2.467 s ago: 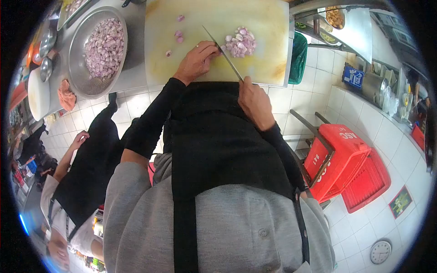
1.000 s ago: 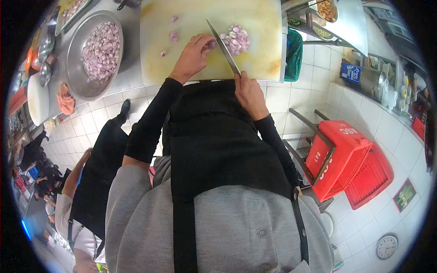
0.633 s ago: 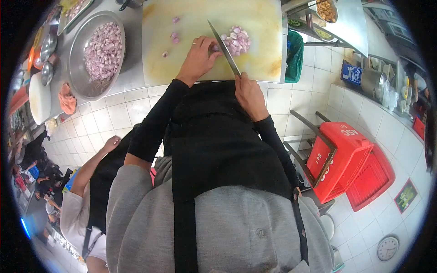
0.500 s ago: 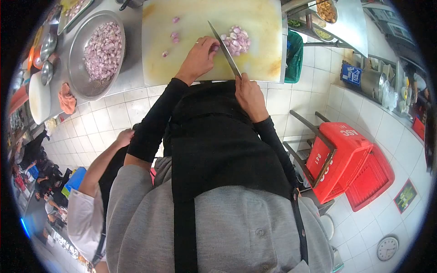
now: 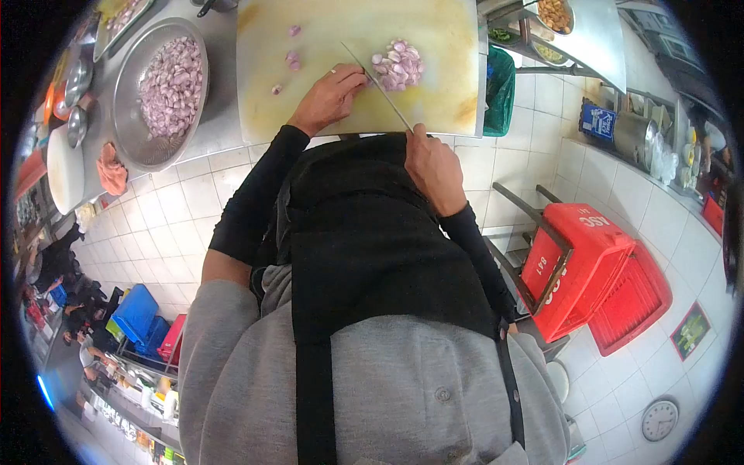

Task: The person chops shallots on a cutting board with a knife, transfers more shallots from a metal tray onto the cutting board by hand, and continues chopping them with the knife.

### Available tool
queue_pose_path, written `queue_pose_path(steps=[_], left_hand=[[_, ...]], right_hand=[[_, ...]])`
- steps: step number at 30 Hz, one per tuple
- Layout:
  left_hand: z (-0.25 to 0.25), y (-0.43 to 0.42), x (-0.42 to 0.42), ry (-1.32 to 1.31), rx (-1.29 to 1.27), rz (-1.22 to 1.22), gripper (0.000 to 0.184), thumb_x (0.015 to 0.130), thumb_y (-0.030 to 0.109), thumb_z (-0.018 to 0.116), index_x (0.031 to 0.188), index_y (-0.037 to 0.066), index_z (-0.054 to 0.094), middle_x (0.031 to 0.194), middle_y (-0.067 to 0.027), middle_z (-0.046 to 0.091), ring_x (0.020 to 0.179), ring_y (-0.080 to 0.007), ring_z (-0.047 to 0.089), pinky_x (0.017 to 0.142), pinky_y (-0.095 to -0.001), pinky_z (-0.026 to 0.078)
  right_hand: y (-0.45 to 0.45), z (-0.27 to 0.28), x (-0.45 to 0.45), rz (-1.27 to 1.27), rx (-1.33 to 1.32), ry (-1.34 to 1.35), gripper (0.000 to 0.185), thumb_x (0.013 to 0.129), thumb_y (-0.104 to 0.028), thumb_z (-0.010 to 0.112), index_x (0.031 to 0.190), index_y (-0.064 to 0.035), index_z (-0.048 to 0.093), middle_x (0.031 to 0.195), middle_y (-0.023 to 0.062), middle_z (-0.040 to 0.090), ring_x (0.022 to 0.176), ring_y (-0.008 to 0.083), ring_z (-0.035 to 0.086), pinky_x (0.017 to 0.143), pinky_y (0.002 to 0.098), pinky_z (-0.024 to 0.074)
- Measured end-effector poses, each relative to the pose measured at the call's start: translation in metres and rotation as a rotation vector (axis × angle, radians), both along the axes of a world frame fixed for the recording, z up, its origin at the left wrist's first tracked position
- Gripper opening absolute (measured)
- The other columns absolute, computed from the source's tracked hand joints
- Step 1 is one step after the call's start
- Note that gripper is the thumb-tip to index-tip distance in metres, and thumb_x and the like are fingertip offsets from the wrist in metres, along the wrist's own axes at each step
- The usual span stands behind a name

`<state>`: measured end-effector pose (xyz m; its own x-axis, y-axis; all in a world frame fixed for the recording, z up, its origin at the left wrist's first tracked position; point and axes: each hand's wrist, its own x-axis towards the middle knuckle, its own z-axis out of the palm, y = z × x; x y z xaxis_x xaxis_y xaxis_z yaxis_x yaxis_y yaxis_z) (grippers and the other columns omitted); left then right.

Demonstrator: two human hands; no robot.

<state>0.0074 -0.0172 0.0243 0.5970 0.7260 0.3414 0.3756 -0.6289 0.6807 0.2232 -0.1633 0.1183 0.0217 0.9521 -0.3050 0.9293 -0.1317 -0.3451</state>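
My right hand [image 5: 432,167] is closed around the handle of a kitchen knife [image 5: 380,87], its blade angled up and left over the cutting board [image 5: 310,23]. Close against the blade, my left hand [image 5: 332,99] has its fingers curled on a shallot that they mostly hide. A pile of cut shallots [image 5: 400,65] lies just right of the blade. A few small peeled shallots [image 5: 292,60] are spread out on the board, left of the knife.
A metal colander [image 5: 128,147] full of peeled shallots stands on the steel counter [image 5: 225,93] at left, near an orange cloth [image 5: 111,169]. A green bag [image 5: 500,93] hangs at the board's right. Red crates [image 5: 589,263] stand lower right.
The blade has turned so that it looks thinner, and its tip lies slightly further left. A person in a white top, at lower left before, is out of view now.
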Motion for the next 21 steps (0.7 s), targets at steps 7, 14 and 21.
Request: queue_pose_path(steps=[7, 14, 21], left_hand=[[-0.005, 0.0, 0.0, -0.018, -0.002, 0.015, 0.021, 0.091, -0.001, 0.071, 0.111, 0.004, 0.069, 0.114, -0.0128, 0.071, 0.107, -0.0358, 0.069, 0.092, -0.0421, 0.059], [-0.006, 0.0, 0.0, -0.008, -0.001, 0.019, 0.024, 0.089, -0.002, 0.07, 0.112, 0.005, 0.069, 0.115, -0.0133, 0.071, 0.106, -0.0359, 0.069, 0.091, -0.042, 0.06], [-0.011, -0.003, -0.001, -0.005, -0.001, 0.038, 0.027, 0.087, -0.002, 0.07, 0.114, 0.005, 0.069, 0.116, -0.0131, 0.071, 0.106, -0.0364, 0.07, 0.09, -0.0434, 0.06]], right_hand=[[0.01, -0.016, 0.001, 0.025, 0.049, 0.06, 0.022, 0.109, -0.02, 0.051, 0.099, -0.0008, 0.052, 0.068, 0.0262, 0.067, 0.066, 0.0462, 0.071, 0.058, 0.0559, 0.0569], [0.012, -0.025, -0.005, 0.013, 0.049, 0.067, 0.023, 0.109, -0.02, 0.051, 0.098, -0.0001, 0.051, 0.069, 0.0272, 0.067, 0.067, 0.0476, 0.071, 0.059, 0.057, 0.0564], [0.007, -0.037, -0.003, 0.028, 0.064, 0.093, 0.024, 0.109, -0.022, 0.051, 0.099, 0.0, 0.05, 0.069, 0.0294, 0.066, 0.067, 0.0487, 0.07, 0.058, 0.0578, 0.0557]])
